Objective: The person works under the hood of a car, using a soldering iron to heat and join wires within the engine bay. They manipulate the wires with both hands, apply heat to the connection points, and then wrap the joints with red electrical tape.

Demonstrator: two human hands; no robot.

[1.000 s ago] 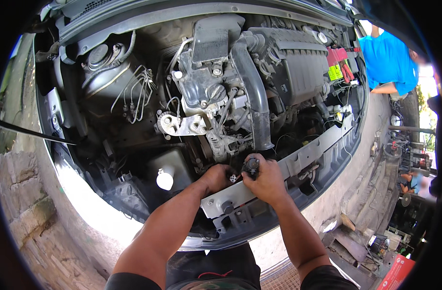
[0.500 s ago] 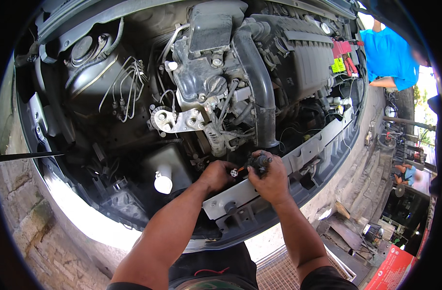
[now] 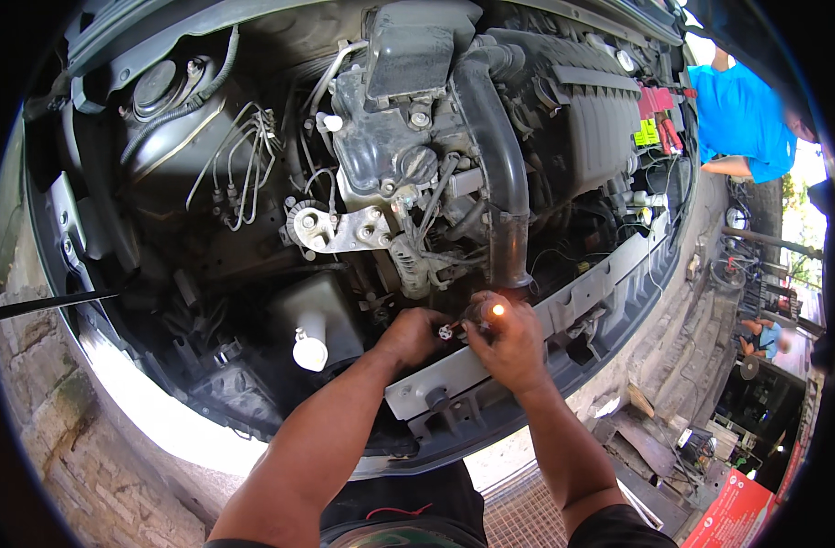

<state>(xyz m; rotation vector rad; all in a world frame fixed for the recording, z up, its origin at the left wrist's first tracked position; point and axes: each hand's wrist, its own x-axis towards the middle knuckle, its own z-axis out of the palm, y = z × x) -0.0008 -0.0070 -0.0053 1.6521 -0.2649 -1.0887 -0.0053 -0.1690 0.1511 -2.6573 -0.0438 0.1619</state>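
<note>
Right hand (image 3: 513, 345) around a small glowing lamp (image 3: 498, 310), left hand (image 3: 408, 338) close beside it
From where I stand, the lamp shines orange-white at the top of the right hand's grip, while the left hand's fingertips dip out of sight; a small pale connector (image 3: 446, 332) shows between the two hands, and whether the left holds it I can't tell. A grey metal crossbar (image 3: 563, 306) passes beneath the right hand, one end beside the left forearm. Just beyond the right hand is the end of a black air duct (image 3: 509, 247), with the engine (image 3: 381, 137) farther past both hands, and a white filler neck (image 3: 310, 349) left of the left hand
</note>
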